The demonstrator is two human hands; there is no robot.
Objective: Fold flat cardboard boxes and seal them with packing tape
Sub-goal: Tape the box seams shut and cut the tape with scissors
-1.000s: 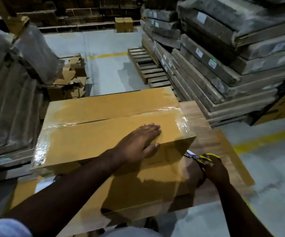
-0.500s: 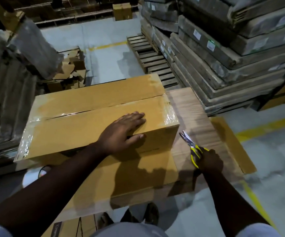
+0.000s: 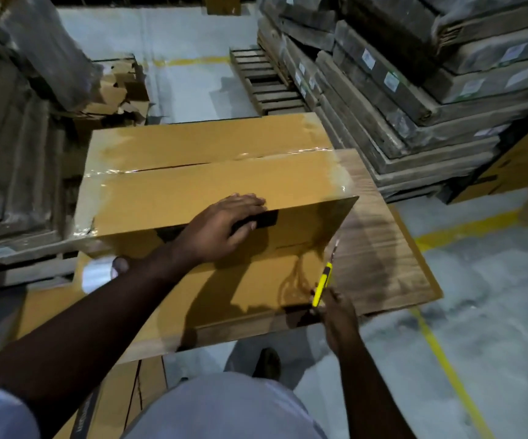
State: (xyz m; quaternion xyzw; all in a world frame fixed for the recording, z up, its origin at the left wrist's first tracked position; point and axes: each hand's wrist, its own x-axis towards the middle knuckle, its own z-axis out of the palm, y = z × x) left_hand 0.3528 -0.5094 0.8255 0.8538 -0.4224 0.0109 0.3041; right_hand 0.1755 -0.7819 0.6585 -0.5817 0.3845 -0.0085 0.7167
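Brown cardboard box [image 3: 212, 185] upright on table, top flaps shut w/ clear tape [image 3: 104, 177]

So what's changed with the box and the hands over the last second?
The left hand slid from the box top toward the near edge, fingers now curling over onto the front face. The right hand drew the yellow scissors away from the box's right corner, toward the person. The box stayed on the wooden board, taped seam closed, with the tape roll at its left.
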